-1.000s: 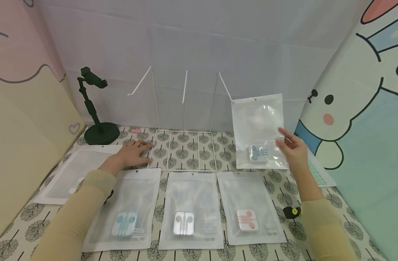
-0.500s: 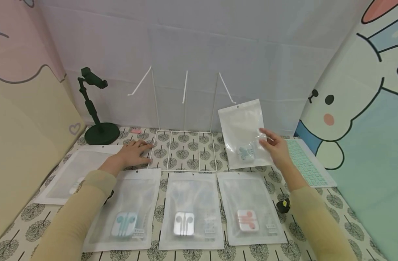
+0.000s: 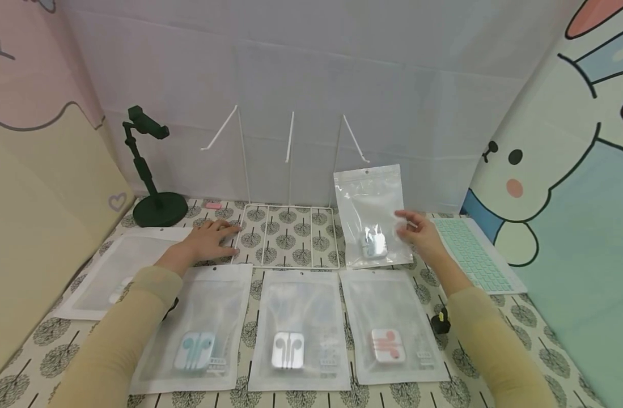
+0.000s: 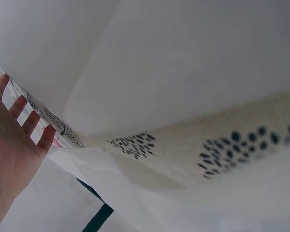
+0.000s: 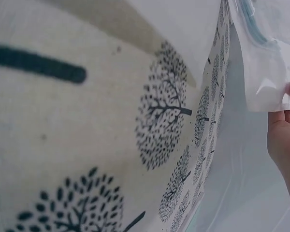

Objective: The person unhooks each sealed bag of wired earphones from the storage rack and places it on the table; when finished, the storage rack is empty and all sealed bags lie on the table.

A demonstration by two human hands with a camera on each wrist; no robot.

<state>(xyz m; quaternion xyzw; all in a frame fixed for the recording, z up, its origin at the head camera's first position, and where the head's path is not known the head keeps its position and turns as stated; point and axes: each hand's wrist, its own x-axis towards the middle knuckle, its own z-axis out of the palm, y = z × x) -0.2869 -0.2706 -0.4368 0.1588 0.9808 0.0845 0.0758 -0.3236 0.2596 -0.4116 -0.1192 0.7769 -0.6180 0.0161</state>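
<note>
My right hand (image 3: 424, 238) pinches the right edge of a clear zip bag (image 3: 368, 198), held upright over the table's back right. A white square earphone case (image 3: 374, 245) sits low inside it; glare hides its markings. In the right wrist view, fingers and thumb grip the bag's edge (image 5: 261, 82). The bag's punched top hole is just below the tip of the right prong (image 3: 354, 137) of a white wire rack (image 3: 291, 205), apart from it. My left hand (image 3: 204, 242) rests with spread fingers at the left side of the rack's base; the left wrist view shows those fingers (image 4: 30, 123) extended.
Several bagged earphone sets lie flat in front: teal (image 3: 196, 350), white (image 3: 288, 349), pink (image 3: 387, 345); another bag (image 3: 107, 277) is partly under the left arm. A dark green stand (image 3: 160, 209) is back left, a mint keyboard (image 3: 474, 255) right. A pink block (image 3: 212, 205) lies behind.
My right hand has carried the bag left and slightly down, from right of the rack to below its right prong; the keyboard is now uncovered. My left hand has stayed put.
</note>
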